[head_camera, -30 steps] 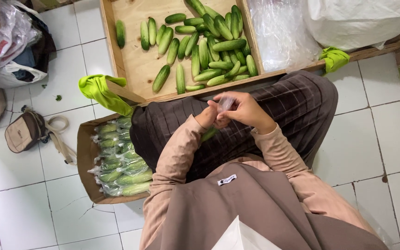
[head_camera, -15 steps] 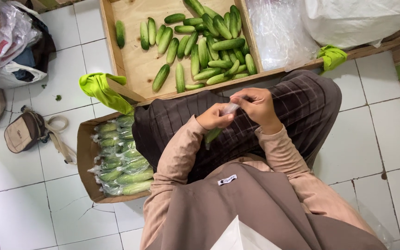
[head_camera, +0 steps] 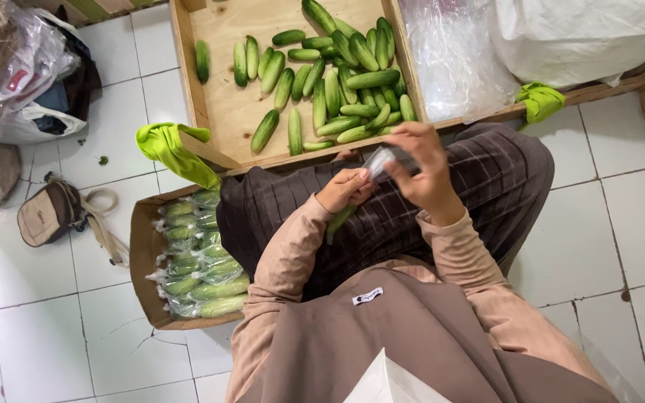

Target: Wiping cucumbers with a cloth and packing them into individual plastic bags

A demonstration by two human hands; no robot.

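Note:
My left hand [head_camera: 345, 188] grips the neck of a clear plastic bag with a cucumber [head_camera: 337, 221] in it, held over my lap. My right hand [head_camera: 425, 166] pinches and stretches the free top of that clear bag [head_camera: 379, 159] up and to the right. Just beyond my hands lies a wooden tray [head_camera: 222, 104] with several loose green cucumbers [head_camera: 337, 82]. To my left a cardboard box [head_camera: 143, 250] holds several cucumbers wrapped in plastic [head_camera: 199, 257].
Green cloth pads [head_camera: 167, 149] sit on the tray's near corners. A pile of clear plastic bags [head_camera: 453, 56] and a white sack [head_camera: 584, 33] lie at the right. A small tan bag [head_camera: 50, 213] and stuffed plastic bags [head_camera: 20, 75] rest on the white tiled floor at left.
My right hand has risen and moved right, pulling the bag's top away from my left hand. The left hand stayed low, still holding the bagged cucumber.

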